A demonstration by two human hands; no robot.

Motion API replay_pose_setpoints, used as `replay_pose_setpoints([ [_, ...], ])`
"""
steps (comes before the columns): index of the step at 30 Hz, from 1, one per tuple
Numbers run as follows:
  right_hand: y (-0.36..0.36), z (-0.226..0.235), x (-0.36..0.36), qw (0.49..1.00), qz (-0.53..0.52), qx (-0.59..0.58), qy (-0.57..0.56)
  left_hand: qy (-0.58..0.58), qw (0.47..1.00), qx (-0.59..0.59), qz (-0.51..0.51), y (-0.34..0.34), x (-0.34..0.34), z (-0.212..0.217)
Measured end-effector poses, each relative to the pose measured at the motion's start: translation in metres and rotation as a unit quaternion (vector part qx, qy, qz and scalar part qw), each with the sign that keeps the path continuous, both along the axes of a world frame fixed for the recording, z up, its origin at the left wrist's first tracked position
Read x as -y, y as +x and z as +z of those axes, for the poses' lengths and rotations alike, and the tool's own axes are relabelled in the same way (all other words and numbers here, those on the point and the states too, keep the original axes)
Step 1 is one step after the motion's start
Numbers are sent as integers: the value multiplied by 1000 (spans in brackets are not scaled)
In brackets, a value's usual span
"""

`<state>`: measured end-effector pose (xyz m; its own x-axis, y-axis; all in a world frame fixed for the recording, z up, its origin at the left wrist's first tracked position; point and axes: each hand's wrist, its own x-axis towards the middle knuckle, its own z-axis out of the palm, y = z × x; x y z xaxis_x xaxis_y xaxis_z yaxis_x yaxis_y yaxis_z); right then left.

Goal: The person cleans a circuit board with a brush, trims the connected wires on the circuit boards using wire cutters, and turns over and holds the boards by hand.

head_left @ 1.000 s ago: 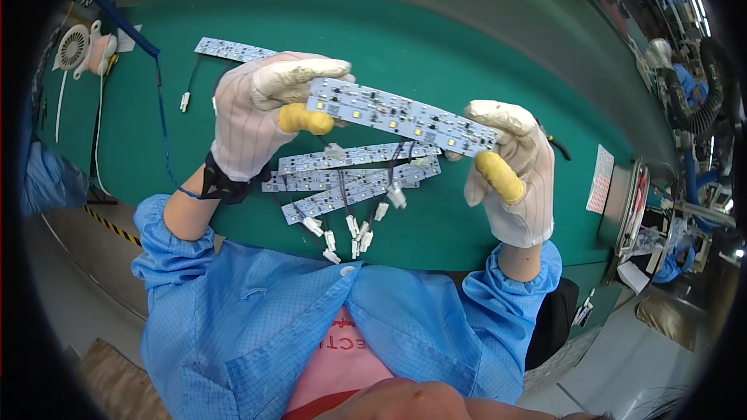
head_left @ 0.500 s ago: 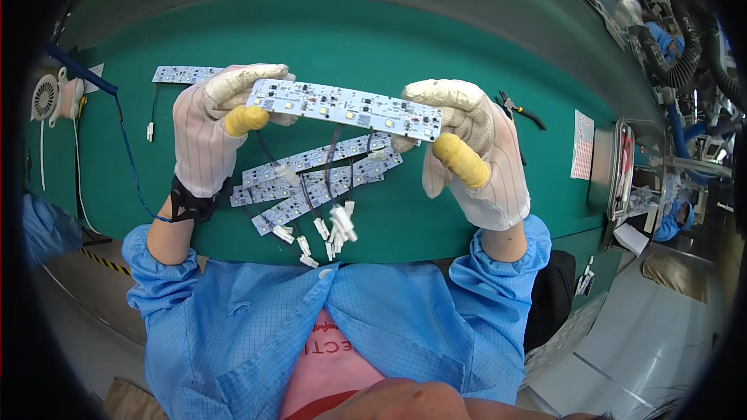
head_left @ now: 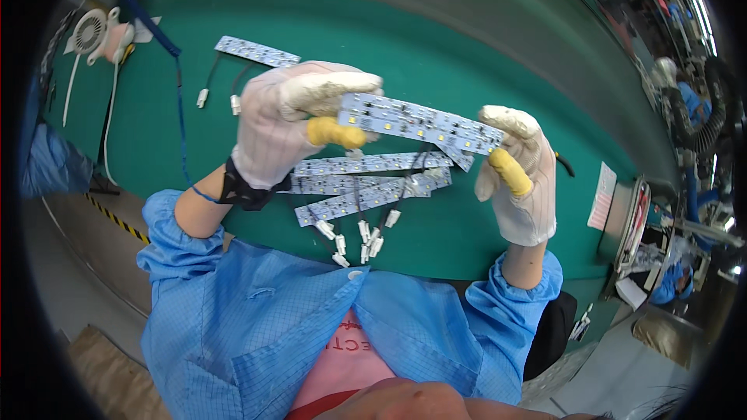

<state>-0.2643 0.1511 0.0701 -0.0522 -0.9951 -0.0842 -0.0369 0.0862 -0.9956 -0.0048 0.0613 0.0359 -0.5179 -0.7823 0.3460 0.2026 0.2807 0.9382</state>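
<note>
A person in a blue cleanroom smock, seen from above, holds a long white LED strip board (head_left: 420,123) level above a green bench (head_left: 482,39). This raised board is the landmark for everything else.

The left hand (head_left: 284,128), in a white glove with a yellow thumb tip, is closed around the board's left end, thumb beneath and fingers curled over the top edge. A black wrist strap (head_left: 247,190) circles that wrist. The right hand (head_left: 520,175), gloved the same way, pinches the board's right end between its yellow-tipped thumb and its fingers. Both hands are shut on the board, not spread.

Directly below the held board, on the bench, lies a loose pile of similar LED strip boards (head_left: 369,179), overlapping at slight angles. Thin black wires run from them down to a cluster of small white connectors (head_left: 359,233) nearer the person's chest.

Up and to the left of the held board, one more strip board (head_left: 257,50) lies alone on the bench, with wires ending in two white plugs. Farther left, at the bench's edge, stands a small white fan (head_left: 89,31). A blue cable (head_left: 175,85) runs past it toward the left wrist. Well to the right of the board, a white paper label (head_left: 601,196) lies on the bench.
</note>
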Motion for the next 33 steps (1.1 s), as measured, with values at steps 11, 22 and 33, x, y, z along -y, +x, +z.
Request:
replay_pose_setpoints([
  [11,2,-3,-6,1000,-1,-1,-18,-128,965,195,118,-1,8,-3],
  [22,-2,-2,-1,1000,2,-7,10,-43,979,188,64,3,9,0],
  [33,0,-4,2,1000,-3,-14,4,-40,995,86,38,4,3,-2],
])
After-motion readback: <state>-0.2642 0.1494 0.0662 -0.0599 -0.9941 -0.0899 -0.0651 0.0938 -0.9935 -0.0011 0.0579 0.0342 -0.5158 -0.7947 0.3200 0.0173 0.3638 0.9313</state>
